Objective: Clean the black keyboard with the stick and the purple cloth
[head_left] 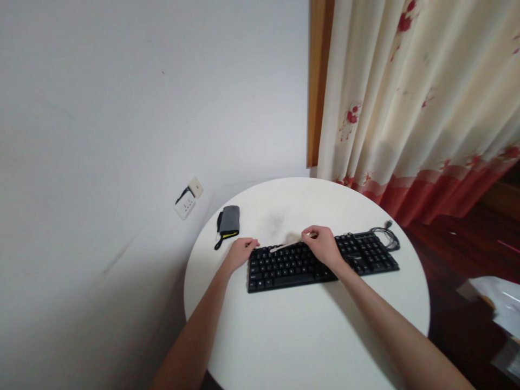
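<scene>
A black keyboard (296,278) lies on the white round table (264,330). My left hand (240,252) is closed at its upper left corner, thumb and fingers against the edge. Between the pinched fingers of my right hand (322,244) is a thin white stick (286,245), swab-like in shape. The stick slants across the upper rows of keys, its tip pointing left towards my left hand. Whether the tip touches the keys is hard to see. My right hand and wrist cover part of the keyboard's middle.
A grey folded pouch (231,219) with a black loop stands at the table's back left. The keyboard's coiled cable (390,238) rests at the right edge. A wall socket (186,205) is at left, a flowered curtain (377,108) at right, and white plastic bags (498,295) on the floor.
</scene>
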Demonstrator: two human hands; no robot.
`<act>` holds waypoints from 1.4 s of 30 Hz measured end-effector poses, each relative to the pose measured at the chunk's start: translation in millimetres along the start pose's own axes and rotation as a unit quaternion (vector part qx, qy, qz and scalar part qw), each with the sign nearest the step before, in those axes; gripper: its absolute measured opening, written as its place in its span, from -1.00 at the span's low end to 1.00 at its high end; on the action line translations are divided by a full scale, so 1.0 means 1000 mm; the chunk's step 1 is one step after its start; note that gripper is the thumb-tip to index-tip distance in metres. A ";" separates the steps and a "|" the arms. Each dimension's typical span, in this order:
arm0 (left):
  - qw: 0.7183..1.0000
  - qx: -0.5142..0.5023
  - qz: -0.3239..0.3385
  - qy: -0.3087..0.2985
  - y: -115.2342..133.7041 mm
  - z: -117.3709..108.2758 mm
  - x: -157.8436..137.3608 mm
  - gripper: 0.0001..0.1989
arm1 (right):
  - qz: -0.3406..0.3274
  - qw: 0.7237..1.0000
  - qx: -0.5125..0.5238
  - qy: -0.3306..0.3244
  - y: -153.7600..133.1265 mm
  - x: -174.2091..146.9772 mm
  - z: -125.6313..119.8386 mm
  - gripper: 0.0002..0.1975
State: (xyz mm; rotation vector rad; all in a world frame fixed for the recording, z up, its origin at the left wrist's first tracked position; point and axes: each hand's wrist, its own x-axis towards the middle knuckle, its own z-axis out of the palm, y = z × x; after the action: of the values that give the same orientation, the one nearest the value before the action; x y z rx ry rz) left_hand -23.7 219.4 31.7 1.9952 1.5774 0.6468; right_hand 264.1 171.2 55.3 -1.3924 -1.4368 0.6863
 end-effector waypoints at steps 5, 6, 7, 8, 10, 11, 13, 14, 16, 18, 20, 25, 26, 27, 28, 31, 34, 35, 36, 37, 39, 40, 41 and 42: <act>1.000 0.002 -0.005 -0.004 -0.002 0.002 0.001 -0.56 | 0.001 0.999 -0.038 -0.027 0.008 0.008 -0.017 -0.84; 1.000 0.002 -0.002 -0.004 -0.002 0.002 0.001 -0.56 | 0.001 0.999 -0.036 -0.029 0.009 0.008 -0.017 -0.84; 1.000 0.001 -0.002 -0.004 -0.001 0.002 0.001 -0.57 | 0.000 0.999 -0.033 -0.032 0.009 0.008 -0.016 -0.84; 1.000 0.000 -0.002 -0.004 -0.001 0.002 0.001 -0.57 | -0.002 0.999 -0.029 -0.033 0.009 0.007 -0.015 -0.84; 1.000 0.001 -0.004 -0.004 0.000 0.001 0.001 -0.57 | -0.007 0.999 -0.019 -0.035 0.007 0.005 -0.011 -0.84; 1.000 0.003 -0.004 -0.005 0.000 0.001 0.001 -0.57 | -0.009 0.999 -0.011 -0.034 0.006 0.004 -0.009 -0.83; 1.000 0.005 -0.004 -0.006 0.001 0.001 0.000 -0.57 | -0.010 1.000 0.008 -0.027 0.003 0.002 -0.004 -0.83; 1.000 0.006 -0.004 -0.006 0.002 0.001 0.000 -0.57 | -0.009 1.000 0.019 -0.020 0.001 0.002 -0.002 -0.83; 1.000 0.007 -0.006 -0.006 0.003 0.000 -0.001 -0.57 | 0.002 0.999 0.042 -0.003 -0.002 0.000 0.002 -0.82; 1.000 0.009 -0.005 -0.006 0.005 -0.001 -0.001 -0.57 | 0.025 0.997 0.074 0.008 -0.005 -0.002 0.006 -0.78; 1.000 0.008 -0.005 -0.006 0.006 -0.001 -0.002 -0.57 | 0.046 0.993 0.106 0.009 -0.007 -0.004 0.010 -0.75; 1.000 0.002 -0.002 -0.005 0.006 -0.001 -0.001 -0.57 | 0.034 0.992 0.120 -0.011 -0.007 -0.003 0.016 -0.69; 1.000 0.001 -0.003 -0.004 0.005 -0.001 0.000 -0.58 | 0.036 0.993 0.115 -0.013 -0.006 -0.002 0.014 -0.69; 1.000 0.000 -0.004 -0.004 0.004 -0.001 0.000 -0.58 | 0.042 0.993 0.109 -0.013 -0.004 -0.001 0.012 -0.69; 1.000 -0.002 -0.005 -0.005 0.003 0.000 0.000 -0.58 | 0.050 0.994 0.101 -0.009 -0.003 0.001 0.009 -0.71; 1.000 -0.004 -0.005 -0.004 0.000 0.001 0.001 -0.58 | 0.071 0.995 0.066 0.018 0.004 0.008 -0.007 -0.76; 1.000 -0.004 0.001 0.000 -0.002 0.002 0.001 -0.58 | 0.090 0.995 0.040 0.032 0.010 0.015 -0.024 -0.79; 1.000 -0.005 0.002 0.001 -0.002 0.002 0.001 -0.58 | 0.101 0.993 0.045 0.033 0.010 0.017 -0.029 -0.80; 1.000 -0.005 0.001 0.001 -0.001 0.002 0.000 -0.58 | 0.112 0.991 0.060 0.032 0.010 0.018 -0.032 -0.81; 1.000 -0.003 -0.001 0.001 -0.001 0.002 0.000 -0.58 | 0.119 0.989 0.083 0.031 0.008 0.018 -0.035 -0.81; 1.000 0.001 -0.004 0.001 0.000 0.001 0.000 -0.59 | 0.124 0.983 0.133 0.022 0.005 0.017 -0.036 -0.80; 1.000 0.002 -0.005 0.000 0.001 0.001 0.000 -0.59 | 0.121 0.981 0.151 0.015 0.003 0.016 -0.035 -0.80; 1.000 0.002 -0.005 -0.001 0.001 0.000 0.000 -0.59 | 0.116 0.980 0.161 0.006 0.001 0.015 -0.033 -0.79; 1.000 0.001 -0.004 -0.003 0.002 0.000 0.000 -0.60 | 0.111 0.980 0.162 -0.004 0.000 0.014 -0.030 -0.79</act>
State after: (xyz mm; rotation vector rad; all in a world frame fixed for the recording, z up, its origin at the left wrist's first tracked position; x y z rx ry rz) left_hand -22.4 218.6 32.7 1.9900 1.5829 0.6363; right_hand 293.6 177.5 69.7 -1.3001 -1.1228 1.0220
